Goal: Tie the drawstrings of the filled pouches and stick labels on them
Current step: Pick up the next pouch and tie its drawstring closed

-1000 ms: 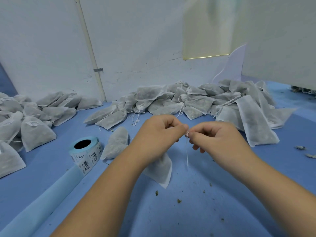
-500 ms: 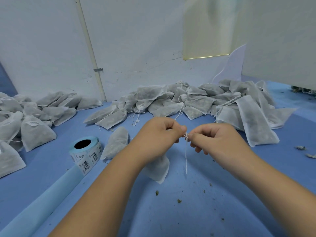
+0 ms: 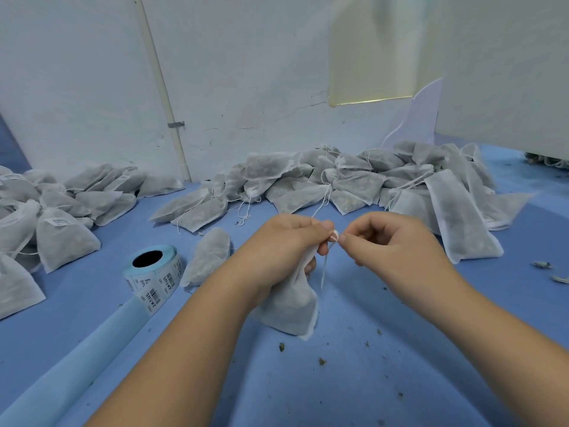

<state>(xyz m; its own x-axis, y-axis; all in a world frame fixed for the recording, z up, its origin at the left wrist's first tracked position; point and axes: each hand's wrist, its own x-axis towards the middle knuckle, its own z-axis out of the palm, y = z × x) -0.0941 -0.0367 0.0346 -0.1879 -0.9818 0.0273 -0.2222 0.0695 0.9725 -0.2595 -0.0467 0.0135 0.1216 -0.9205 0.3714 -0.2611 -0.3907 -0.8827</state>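
**Centre.** Left hand (image 3: 277, 251) with fingers curled tight round the gathered neck of a white non-woven pouch (image 3: 292, 309) with dark filling. Pouch hanging below the fist, over the blue table surface (image 3: 354, 396); contact of its lower corner with the table not discernible. Right hand (image 3: 391, 251) with thumb and forefinger pinching the thin white drawstring (image 3: 323, 272) at the pouch mouth, one loose end dangling between the two wrists. Fingertips of both hands brought together at the string, wrists apart.

**Left of the held pouch.** Roll of barcode labels on a pale blue core (image 3: 154, 272), lying on the table. Pale blue backing strip (image 3: 77, 365) running from it toward the near left edge. Just beside the roll, a single filled white pouch (image 3: 209, 257), lying alone.

**Far left.** Heap of grey-white pouches (image 3: 61, 238), some bearing labels.

**Behind the hands.** Larger heap of filled pouches with loose strings (image 3: 308, 180), along the foot of the white wall (image 3: 246, 72). White pipe (image 3: 160, 87) clamped upright on that wall.

**Near the forearms.** Scattered dark crumbs (image 3: 321, 361) on the table.
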